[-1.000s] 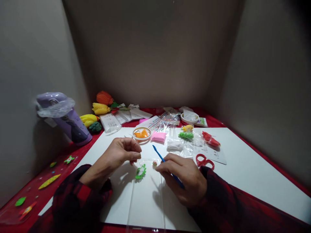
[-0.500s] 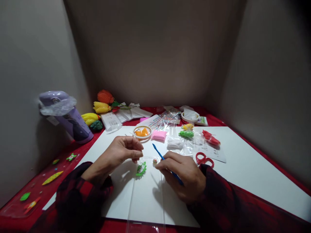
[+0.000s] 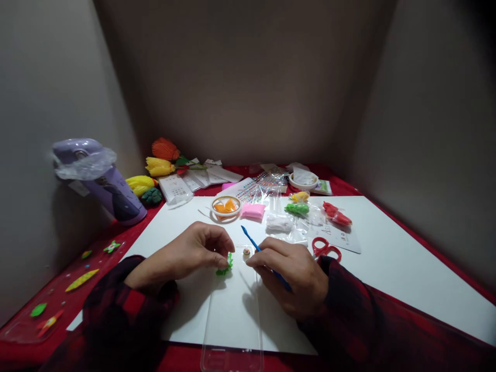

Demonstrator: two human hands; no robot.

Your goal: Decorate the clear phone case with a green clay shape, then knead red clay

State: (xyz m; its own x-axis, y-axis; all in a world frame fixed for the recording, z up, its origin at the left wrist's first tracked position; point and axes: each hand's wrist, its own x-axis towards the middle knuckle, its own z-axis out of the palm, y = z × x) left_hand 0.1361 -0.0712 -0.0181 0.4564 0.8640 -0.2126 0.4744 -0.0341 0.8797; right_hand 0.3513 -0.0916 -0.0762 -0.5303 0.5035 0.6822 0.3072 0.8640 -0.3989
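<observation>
A clear phone case (image 3: 233, 330) lies on a large white sheet between my hands. On its upper left part sits a jagged green clay piece (image 3: 223, 271), mostly covered by my left hand (image 3: 194, 252). The thumb and fingers of that hand are curled together in a pinch at the green piece; what is between their tips is hidden. My right hand (image 3: 292, 274) grips a blue modelling tool (image 3: 251, 237) like a pen, its flattened tip pointing up and away. Close to those right fingertips, a small whitish round piece with coloured specks (image 3: 246, 252) rests near the case's top edge.
Behind stand a tape roll (image 3: 226, 207) around orange packets, a pink clay pack (image 3: 252, 211), and white clay (image 3: 279, 223) in plastic. Red scissors (image 3: 326, 250) lie right of my right hand. At left are a purple bottle (image 3: 104, 181) and a decorated clear case (image 3: 73, 294).
My left hand has come down and slightly right, from above the green piece onto it. My right hand keeps its hold on the blue tool, almost unmoved. The view has shifted slightly.
</observation>
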